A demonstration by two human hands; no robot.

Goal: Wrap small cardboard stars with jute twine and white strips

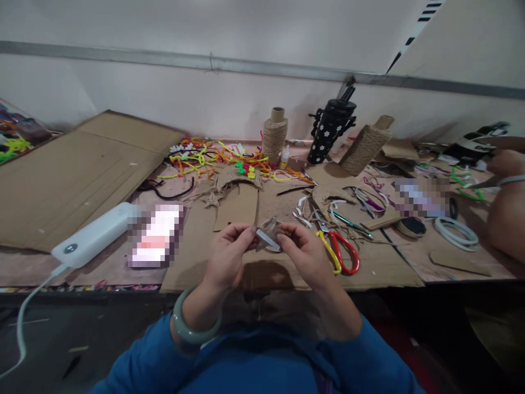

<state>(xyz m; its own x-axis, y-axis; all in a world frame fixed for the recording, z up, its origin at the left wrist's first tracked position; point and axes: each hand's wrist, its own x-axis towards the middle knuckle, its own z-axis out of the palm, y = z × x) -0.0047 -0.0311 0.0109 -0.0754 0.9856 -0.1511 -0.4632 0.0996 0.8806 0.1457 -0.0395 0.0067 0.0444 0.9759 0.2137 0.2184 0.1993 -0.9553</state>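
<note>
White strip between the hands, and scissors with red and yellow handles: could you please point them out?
White strip (267, 239): head view, middle of its face.
Scissors (333, 237): head view, red handle near the blades.

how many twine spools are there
2: one spool of twine beside the small bottle, a second spool right of the black flowered holder; others may be hidden.

Table (28, 269) with cardboard (385, 264), perhaps a phone (158, 235)

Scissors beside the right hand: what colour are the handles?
Scissors handles: red and yellow, head view.
</note>
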